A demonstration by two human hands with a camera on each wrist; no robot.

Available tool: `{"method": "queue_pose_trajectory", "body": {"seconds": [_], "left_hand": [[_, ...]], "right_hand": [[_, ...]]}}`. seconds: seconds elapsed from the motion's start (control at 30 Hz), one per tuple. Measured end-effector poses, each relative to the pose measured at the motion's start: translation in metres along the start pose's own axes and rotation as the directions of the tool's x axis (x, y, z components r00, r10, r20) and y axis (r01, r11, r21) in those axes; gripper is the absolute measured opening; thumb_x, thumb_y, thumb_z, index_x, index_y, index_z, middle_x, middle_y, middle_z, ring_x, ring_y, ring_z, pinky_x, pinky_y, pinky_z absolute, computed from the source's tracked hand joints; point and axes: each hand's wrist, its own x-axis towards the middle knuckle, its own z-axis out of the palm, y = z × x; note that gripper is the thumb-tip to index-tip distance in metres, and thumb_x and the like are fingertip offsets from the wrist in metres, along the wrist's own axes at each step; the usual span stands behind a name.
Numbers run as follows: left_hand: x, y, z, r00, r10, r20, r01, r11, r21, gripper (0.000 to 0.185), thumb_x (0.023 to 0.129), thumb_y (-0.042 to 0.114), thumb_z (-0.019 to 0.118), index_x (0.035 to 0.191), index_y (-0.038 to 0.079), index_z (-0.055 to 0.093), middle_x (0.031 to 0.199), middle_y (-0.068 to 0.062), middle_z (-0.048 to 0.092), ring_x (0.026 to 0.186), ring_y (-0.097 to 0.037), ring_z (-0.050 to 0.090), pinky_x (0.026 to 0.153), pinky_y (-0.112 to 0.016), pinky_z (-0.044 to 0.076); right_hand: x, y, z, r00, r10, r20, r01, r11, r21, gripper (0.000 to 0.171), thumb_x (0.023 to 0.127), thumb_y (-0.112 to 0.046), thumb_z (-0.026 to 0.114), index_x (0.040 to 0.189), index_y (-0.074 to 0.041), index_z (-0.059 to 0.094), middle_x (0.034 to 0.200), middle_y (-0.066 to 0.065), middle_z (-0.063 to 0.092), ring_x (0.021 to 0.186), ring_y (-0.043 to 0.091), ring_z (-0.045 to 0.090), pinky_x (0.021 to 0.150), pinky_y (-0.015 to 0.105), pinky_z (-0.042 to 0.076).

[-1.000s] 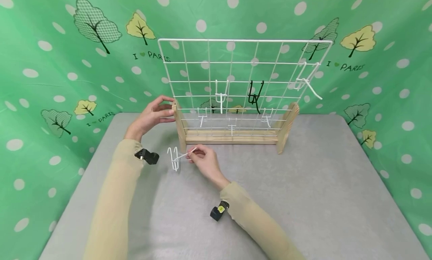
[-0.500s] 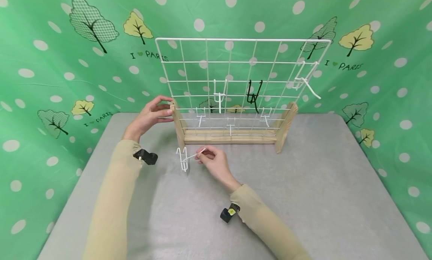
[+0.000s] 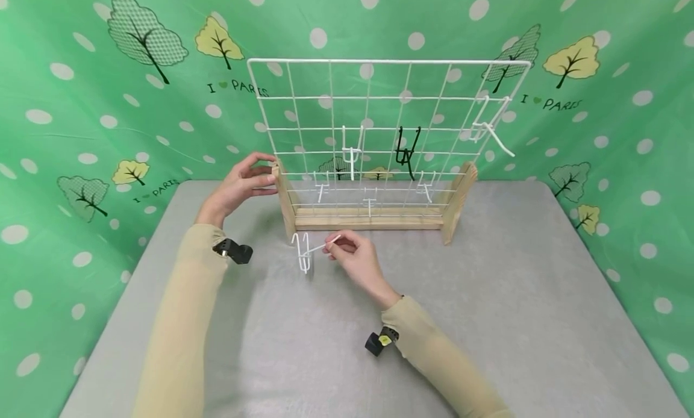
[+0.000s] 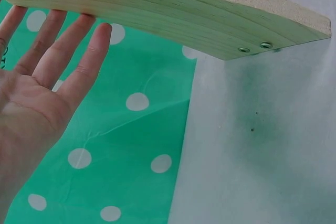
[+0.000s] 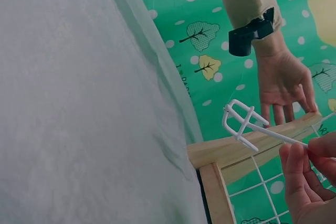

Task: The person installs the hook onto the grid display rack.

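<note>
- Two sleeved forearms reach over the grey table (image 3: 488,321), each with a small black wrist camera strapped at the cuff.
- Nearest, the right hand (image 3: 355,262) pinches the straight shaft of a white wire hook (image 3: 305,252) between thumb and fingertips (image 5: 294,166); the other fingers are curled in. The hook is held just above the table, in front of the rack's left foot, with its forked, looped end pointing to the person's left.
- Behind it, the left hand (image 3: 242,184) has its fingers extended and relaxed, grasping nothing; the fingertips (image 4: 89,51) lie against the outer face of the left wooden foot (image 3: 284,201) of the rack.
- Standing mid-table, the wooden base carries a white wire grid panel (image 3: 379,114), upright between the left foot and the right wooden foot (image 3: 459,198).
- On the grid hang several white hooks in the lower rows, a black hook (image 3: 406,150) near the middle, and one larger white hook (image 3: 490,132) at the upper right whose arm juts out.
- Farthest, a green backdrop (image 3: 108,105) printed with white dots and trees encloses the table on three sides.
</note>
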Motion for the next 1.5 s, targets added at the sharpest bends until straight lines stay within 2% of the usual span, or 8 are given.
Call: {"method": "queue_pose_trajectory", "body": {"seconds": [0.17,0.47,0.7,0.83,1.13,1.5], "left_hand": [[0.0,0.001,0.0,1.0,-0.003,-0.001,0.003,1.0,0.008,0.031,0.096,0.01,0.059,0.126,0.017,0.052,0.126,-0.014,0.051,0.112,-0.024,0.053,0.095,-0.043,0.051],[0.0,0.001,-0.001,1.0,-0.006,-0.004,0.006,1.0,0.002,0.031,0.096,0.01,0.059,0.125,0.017,0.052,0.127,-0.016,0.05,0.113,-0.024,0.053,0.095,-0.043,0.05],[-0.001,0.001,0.0,1.0,-0.004,-0.004,0.004,1.0,0.005,0.031,0.096,0.01,0.059,0.125,0.017,0.052,0.128,-0.018,0.049,0.113,-0.024,0.053,0.096,-0.044,0.049],[-0.001,0.0,-0.001,1.0,-0.002,-0.008,0.002,1.0,0.008,0.031,0.096,0.01,0.059,0.125,0.018,0.053,0.13,-0.02,0.049,0.112,-0.024,0.054,0.096,-0.045,0.05],[-0.001,0.0,-0.001,1.0,-0.006,-0.008,0.007,1.0,0.012,0.032,0.096,0.011,0.059,0.126,0.019,0.052,0.131,-0.019,0.048,0.113,-0.024,0.053,0.097,-0.047,0.048],[-0.001,-0.001,-0.001,1.0,0.002,-0.001,-0.002,1.0,-0.002,0.032,0.096,0.01,0.058,0.126,0.018,0.052,0.129,-0.016,0.049,0.114,-0.025,0.052,0.1,-0.051,0.045]], "right_hand": [[-0.001,-0.003,-0.006,1.0,-0.007,-0.004,0.007,1.0,-0.015,0.01,0.09,0.012,0.06,0.097,0.019,0.06,0.092,0.033,0.064,0.089,0.046,0.063,0.073,0.031,0.059],[-0.001,-0.012,-0.017,1.0,-0.007,-0.012,0.006,0.999,-0.05,0.01,0.089,0.013,0.059,0.097,0.019,0.06,0.093,0.032,0.064,0.088,0.044,0.064,0.075,0.034,0.059],[0.006,0.008,-0.029,0.999,-0.038,-0.003,0.038,0.999,-0.037,0.01,0.09,0.01,0.061,0.098,0.015,0.062,0.093,0.029,0.065,0.089,0.043,0.064,0.075,0.03,0.058],[0.006,0.006,-0.033,0.995,-0.098,-0.003,0.098,0.994,-0.048,0.008,0.09,0.007,0.063,0.096,0.012,0.064,0.091,0.025,0.066,0.085,0.04,0.065,0.075,0.031,0.059],[0.005,-0.011,-0.036,0.976,-0.216,0.024,0.217,0.974,-0.06,0.006,0.088,0.009,0.063,0.094,0.011,0.065,0.087,0.021,0.067,0.076,0.016,0.065,0.072,0.032,0.059],[0.007,-0.038,-0.036,0.92,-0.388,0.052,0.391,0.908,-0.152,0.006,0.088,0.008,0.065,0.093,0.008,0.067,0.086,0.016,0.069,0.076,0.02,0.066,0.07,0.03,0.058]]}}
